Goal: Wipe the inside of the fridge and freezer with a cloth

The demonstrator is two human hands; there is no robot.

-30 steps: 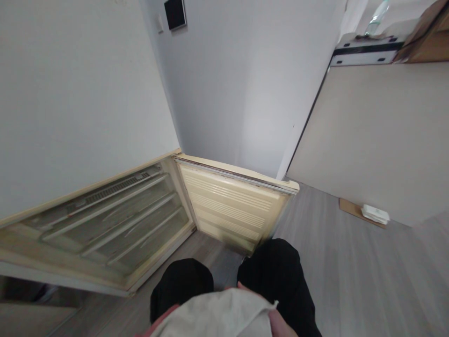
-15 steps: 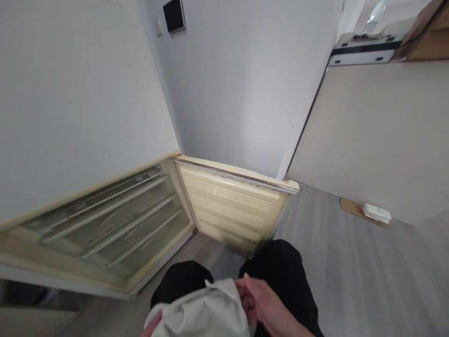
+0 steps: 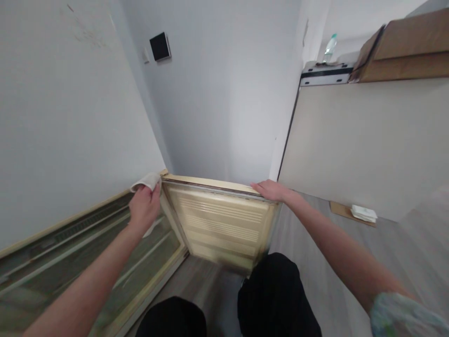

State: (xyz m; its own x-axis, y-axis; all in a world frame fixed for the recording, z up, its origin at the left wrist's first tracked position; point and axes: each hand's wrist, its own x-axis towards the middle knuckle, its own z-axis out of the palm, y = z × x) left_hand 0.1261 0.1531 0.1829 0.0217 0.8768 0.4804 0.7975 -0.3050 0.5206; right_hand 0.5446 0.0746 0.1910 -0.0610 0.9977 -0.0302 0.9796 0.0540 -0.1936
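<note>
My left hand [image 3: 143, 208] is closed around a pale cloth [image 3: 147, 181], pressing it at the upper hinge corner of a yellowed freezer compartment [image 3: 184, 242]. From that corner the freezer door [image 3: 220, 215] stands swung open, its ribbed inner side facing me. Over the door's top edge, near the free end, my right hand [image 3: 270, 189] has its fingers curled, gripping it. Part of the cloth is hidden behind my left fingers.
My knees [image 3: 277, 295] are close to the open door. A white wall [image 3: 217, 93] rises behind it. To the right, a white pack [image 3: 364, 213] lies on flat cardboard [image 3: 338, 209] on the floor. Farther back are a bottle [image 3: 329, 48] and a cardboard box [image 3: 407, 49].
Both hands have left the bunched cloth over my lap and reached forward. The left carried the cloth to the hinge corner; the right took hold of the door's top edge.
</note>
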